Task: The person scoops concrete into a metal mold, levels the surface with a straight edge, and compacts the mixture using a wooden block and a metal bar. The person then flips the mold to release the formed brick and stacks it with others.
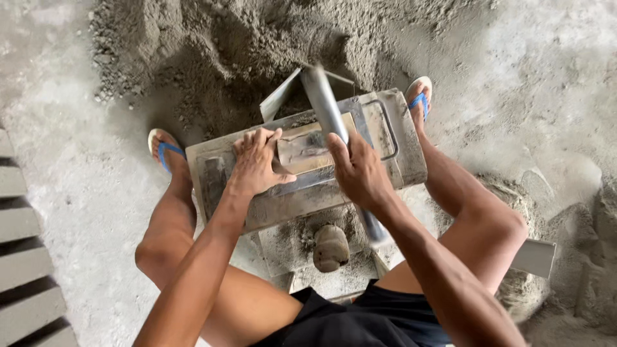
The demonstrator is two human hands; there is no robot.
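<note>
- Mould box [308, 168], a grey metal block form crusted with damp mix, is seen from the head view low on the floor [77, 212], between the person's two blue sandals [419, 96] and just in front of the heap of grey sand-cement mix [231, 45].
- Left hand [257, 166] is laid flat on the box's top plate; its fingers [247, 142] are spread wide and pressed down, nothing being gripped.
- Right hand [358, 172] is wrapped tight round a metal pipe handle [324, 103]; its fingers are fully curled on it, and the pipe is blurred at its upper end, so motion is judged to be under way.
- A risk is judged here: the left fingers rest just beside the pipe's path, and a pinch could be caused if the handle is swung across the plate.
- A second risk: with only a flat palm steadying it, the box could be tipped or slid on the loose grit by a hard pull.
- A rounded stone [331, 247] is seen on a mix-dusted plate between the knees, and finished grey blocks [26, 270] lie in a row at the left edge.
</note>
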